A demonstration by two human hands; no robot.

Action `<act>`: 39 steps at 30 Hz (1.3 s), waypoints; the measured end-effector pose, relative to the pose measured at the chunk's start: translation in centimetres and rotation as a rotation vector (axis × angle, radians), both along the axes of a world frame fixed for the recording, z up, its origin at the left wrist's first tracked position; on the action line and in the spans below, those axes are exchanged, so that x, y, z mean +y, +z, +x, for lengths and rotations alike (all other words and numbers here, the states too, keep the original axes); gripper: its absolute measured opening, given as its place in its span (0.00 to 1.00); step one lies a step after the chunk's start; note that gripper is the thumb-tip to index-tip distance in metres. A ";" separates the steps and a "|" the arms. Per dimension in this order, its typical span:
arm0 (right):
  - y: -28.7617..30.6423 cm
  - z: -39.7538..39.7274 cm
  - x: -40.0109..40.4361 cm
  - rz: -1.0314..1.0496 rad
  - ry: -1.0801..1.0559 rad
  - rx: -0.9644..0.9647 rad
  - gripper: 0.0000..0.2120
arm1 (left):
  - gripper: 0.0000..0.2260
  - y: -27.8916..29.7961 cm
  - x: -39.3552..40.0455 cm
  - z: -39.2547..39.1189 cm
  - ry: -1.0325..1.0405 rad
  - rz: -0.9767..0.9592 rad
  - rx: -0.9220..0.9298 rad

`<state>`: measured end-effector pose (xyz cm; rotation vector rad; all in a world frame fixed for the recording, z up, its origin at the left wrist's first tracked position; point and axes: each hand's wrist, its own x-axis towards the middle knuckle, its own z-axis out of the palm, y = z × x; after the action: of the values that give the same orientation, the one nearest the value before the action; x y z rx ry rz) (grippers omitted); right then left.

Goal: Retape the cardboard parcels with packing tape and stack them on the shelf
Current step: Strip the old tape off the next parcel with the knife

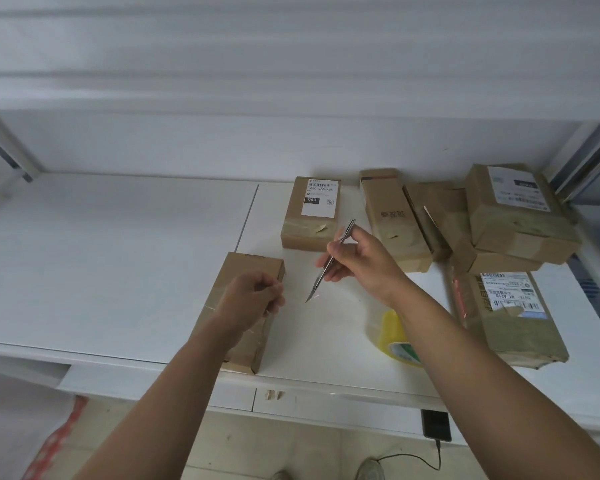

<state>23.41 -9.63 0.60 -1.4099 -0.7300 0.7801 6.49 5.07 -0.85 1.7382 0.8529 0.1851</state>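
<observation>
Left hand (253,299) sits on top of the long parcel (243,310) at the front of the white desk (101,265), fingers curled in a loose grip; whether they pinch anything, perhaps clear tape, I cannot tell. The parcel lies lengthwise, its near end at the desk's front edge, shiny tape across its top. Right hand (355,259) hovers just to the right of it, grip closed on a slim metal blade (329,261) held like a pen, tip angled down toward the desk and clear of the cardboard. A yellow tape roll (394,336) lies on the desk, partly hidden under the right forearm. Behind the blade lies a labelled parcel (312,214). Further right, a cluster of parcels (465,220) leans and overlaps, one stacked on top, and a flat labelled parcel (510,317) rests near the right front. A phone (436,425) on a cable shows below the desk edge.
</observation>
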 end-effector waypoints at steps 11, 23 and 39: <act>-0.5 -0.2 -0.1 -0.042 0.060 -0.069 0.08 | 0.06 -0.4 -0.3 0.0 0.001 0.019 0.011; -1.9 0.7 0.6 0.089 -0.400 -0.379 0.07 | 0.08 -0.9 -0.1 -0.2 0.008 -0.034 -0.031; -1.3 -1.0 -0.5 -0.420 0.262 -0.478 0.14 | 0.06 -1.7 -1.0 -0.8 0.038 -0.132 -0.120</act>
<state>22.41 -10.10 -0.72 -1.9417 -1.1856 0.8378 5.65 4.02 -2.57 1.5723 0.7929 0.2503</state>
